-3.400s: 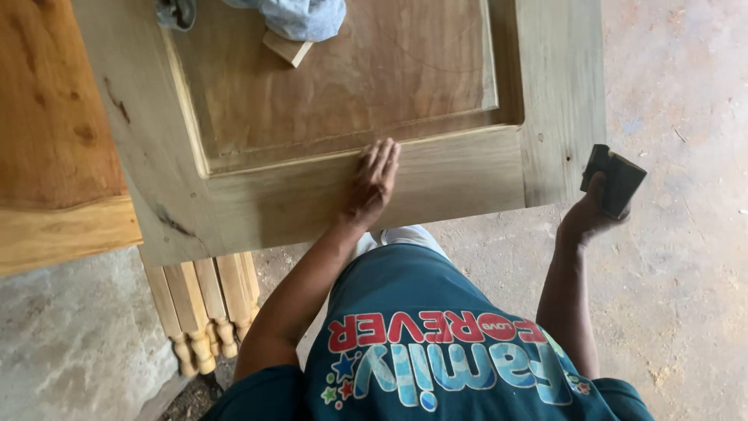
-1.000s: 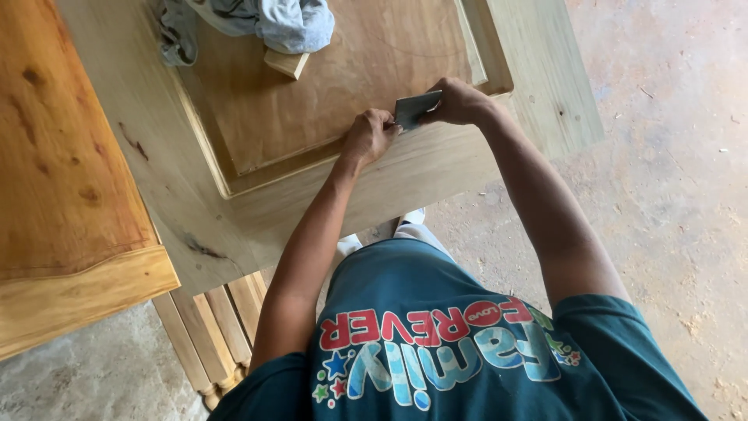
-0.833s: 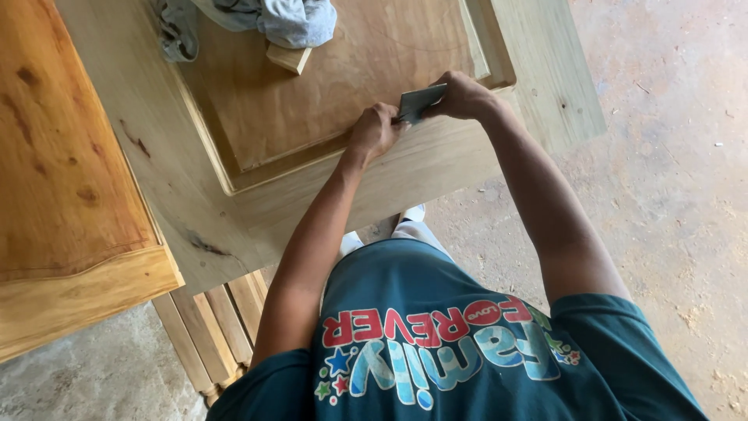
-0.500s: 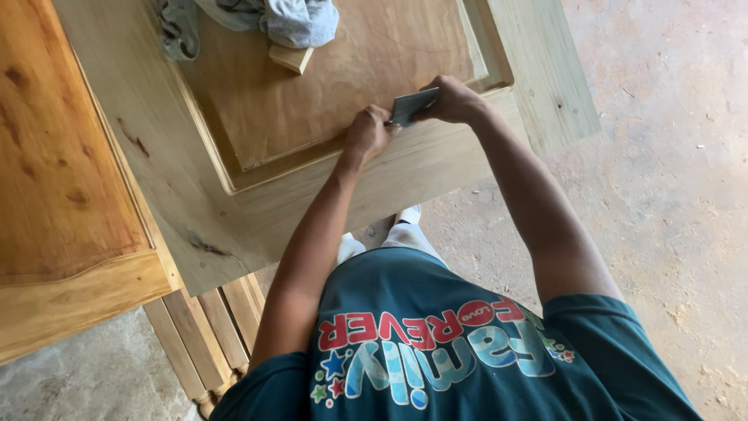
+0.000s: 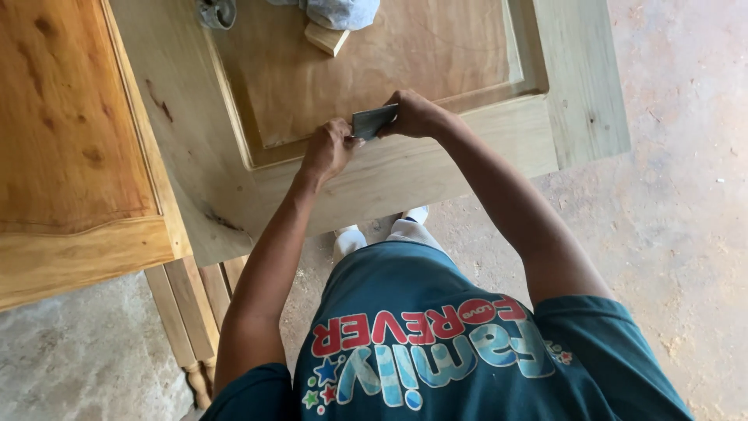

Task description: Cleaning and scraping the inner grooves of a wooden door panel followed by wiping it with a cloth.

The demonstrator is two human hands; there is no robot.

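Both hands meet near the middle of the frame, a little above center. The left hand (image 5: 327, 148) and the right hand (image 5: 414, 115) each pinch one end of a thin flat grey scraper (image 5: 372, 122). Its lower edge sits on the pale wooden door (image 5: 436, 160), right where the raised frame meets the darker sunken panel (image 5: 389, 58).

To do this step well, I think both hands should press the same amount, keep the grey piece tipped a little, and follow the lines in the wood. Short, even strokes should keep it from digging into the groove.

No box, bowl or bucket shows here, so nothing is held inside anything. At the top of the frame a small wood block (image 5: 327, 37) and a crumpled cloth (image 5: 339, 11) lie on the panel. A darker brown door (image 5: 70, 125) fills the left side.
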